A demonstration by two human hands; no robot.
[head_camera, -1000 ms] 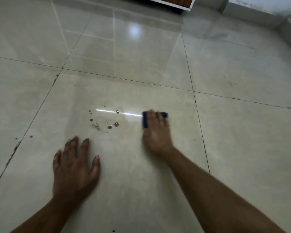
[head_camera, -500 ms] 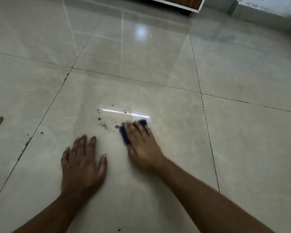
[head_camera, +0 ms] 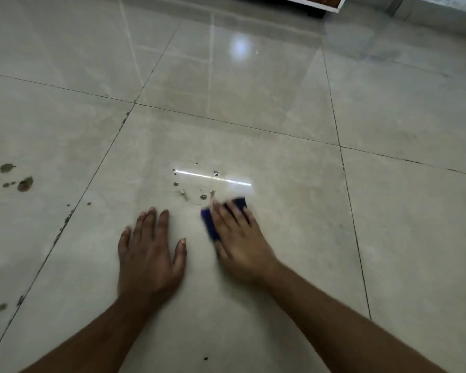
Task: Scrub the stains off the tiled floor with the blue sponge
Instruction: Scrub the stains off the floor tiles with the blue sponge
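My right hand [head_camera: 240, 243] presses the blue sponge [head_camera: 210, 223] flat against the glossy beige tiled floor [head_camera: 280, 224]; only the sponge's left edge and far corner show past my fingers. Just beyond it lies a cluster of small dark stain spots [head_camera: 197, 188]. My left hand [head_camera: 150, 254] rests palm down on the same tile, fingers spread, a short gap left of the sponge. The right hand is motion-blurred.
Bigger dark stains [head_camera: 24, 183] sit on the tile at the far left, and grime specks follow the grout line [head_camera: 65, 219]. A small dark speck [head_camera: 205, 358] lies between my forearms. A white-edged cabinet base [head_camera: 320, 2] and a wall skirting [head_camera: 441, 14] border the far side.
My right hand slid the sponge from the right end of the light streak leftward and nearer, down beside the stain spots. The view shifted left, bringing the left tile's stains into sight.
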